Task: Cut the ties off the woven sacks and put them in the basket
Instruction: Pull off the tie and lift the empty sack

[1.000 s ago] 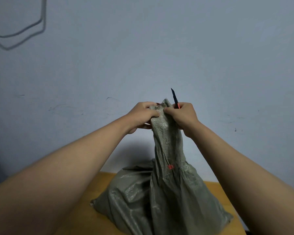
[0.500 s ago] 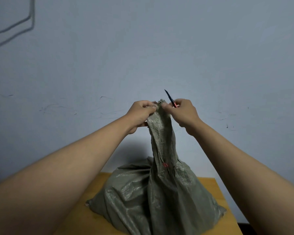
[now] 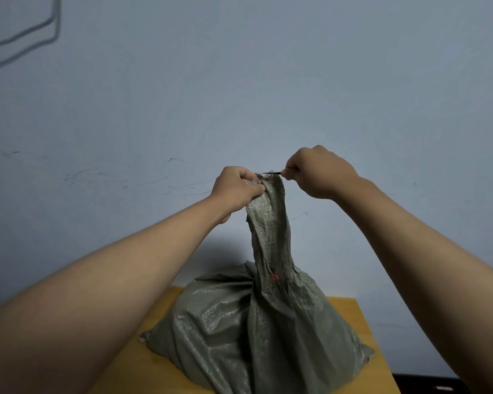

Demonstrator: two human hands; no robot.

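A grey-green woven sack [image 3: 256,331] stands on a wooden table, its neck pulled up tall. A small red tie [image 3: 274,277] shows where the neck meets the body. My left hand [image 3: 236,190] grips the top of the neck. My right hand [image 3: 319,173] is off the sack, just to its right, and holds a thin dark-bladed cutter [image 3: 271,173]. The blade lies level and points left over the sack's top edge. No basket is in view.
The wooden table [image 3: 350,311] ends close behind and to the right of the sack. A plain blue-grey wall [image 3: 239,81] fills the background. A dark cable [image 3: 23,41] hangs on the wall at upper left.
My right hand let go of the sack top and moved right. The cutter swung from pointing up to lying level, pointing left. My left hand kept its grip on the neck.
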